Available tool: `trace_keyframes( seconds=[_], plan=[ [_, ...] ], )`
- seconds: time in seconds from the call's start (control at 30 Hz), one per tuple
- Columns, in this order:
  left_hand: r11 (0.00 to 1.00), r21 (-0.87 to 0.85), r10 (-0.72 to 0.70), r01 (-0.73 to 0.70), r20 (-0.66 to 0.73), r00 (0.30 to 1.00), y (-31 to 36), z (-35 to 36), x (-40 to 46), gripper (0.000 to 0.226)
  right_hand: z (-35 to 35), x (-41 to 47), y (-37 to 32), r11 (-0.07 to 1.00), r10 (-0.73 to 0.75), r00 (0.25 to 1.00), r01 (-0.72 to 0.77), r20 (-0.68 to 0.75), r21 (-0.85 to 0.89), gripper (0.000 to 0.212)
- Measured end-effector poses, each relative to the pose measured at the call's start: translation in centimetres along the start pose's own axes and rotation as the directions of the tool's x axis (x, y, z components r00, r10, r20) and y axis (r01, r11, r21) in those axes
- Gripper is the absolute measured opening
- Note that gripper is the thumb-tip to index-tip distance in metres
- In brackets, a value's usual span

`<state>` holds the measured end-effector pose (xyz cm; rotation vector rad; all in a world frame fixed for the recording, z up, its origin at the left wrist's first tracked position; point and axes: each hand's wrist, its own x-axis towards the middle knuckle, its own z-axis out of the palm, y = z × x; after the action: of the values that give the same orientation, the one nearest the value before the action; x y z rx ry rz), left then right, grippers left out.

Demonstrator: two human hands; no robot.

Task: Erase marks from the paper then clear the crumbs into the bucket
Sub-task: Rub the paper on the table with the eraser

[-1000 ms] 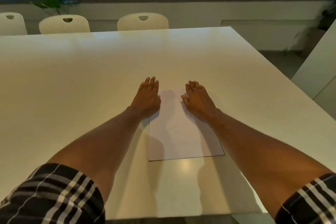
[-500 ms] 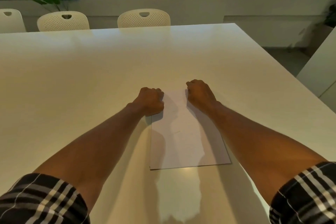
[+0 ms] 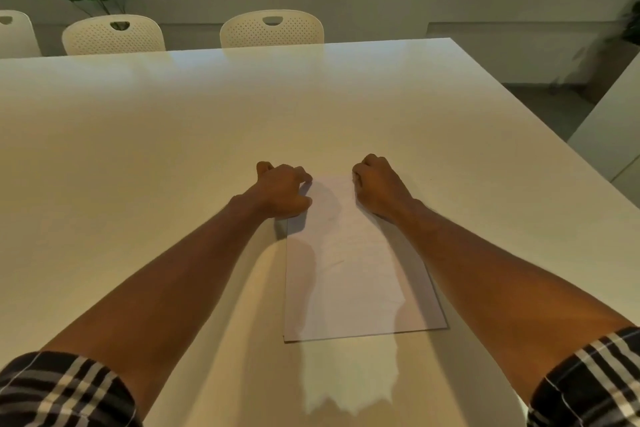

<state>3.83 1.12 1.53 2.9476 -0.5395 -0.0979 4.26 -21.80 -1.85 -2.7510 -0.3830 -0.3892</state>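
A sheet of paper (image 3: 349,267) lies flat on a white desk (image 3: 173,135), its long side running away from the viewer. Both hands rest as closed fists at its far end, holding nothing. The left hand (image 3: 282,192) sits at the far left corner, the right hand (image 3: 379,184) at the far right corner, paper showing between them.

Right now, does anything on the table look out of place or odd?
The white paper sheet lies flat and undamaged on the white table. Oddly, neither eraser nor bucket is in view; left hand and right hand are empty fists.
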Motion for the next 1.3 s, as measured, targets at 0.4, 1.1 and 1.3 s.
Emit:
trace_keyframes(
  seconds=[0.4,1.1,1.3],
  plan=[
    [0.999,-0.018,0.035,-0.038,-0.14,0.989,1.0,2.2,-5.5,0.056,-0.2,-4.0,0.0,0.995,-0.086,0.993,0.09,-0.085,0.042,0.021],
    [0.998,-0.051,0.041,-0.042,-0.021,0.999,1.1,2.0,-8.1,0.078,-13.4,-17.4,2.0,0.787,0.609,0.729,-0.604,0.311,-0.126,0.02],
    [0.992,-0.113,0.041,-0.05,-0.076,0.996,0.7,2.7,-8.4,0.077,-12.5,-18.0,0.7,0.799,0.596,0.755,-0.59,0.274,-0.114,0.019]
  ],
)
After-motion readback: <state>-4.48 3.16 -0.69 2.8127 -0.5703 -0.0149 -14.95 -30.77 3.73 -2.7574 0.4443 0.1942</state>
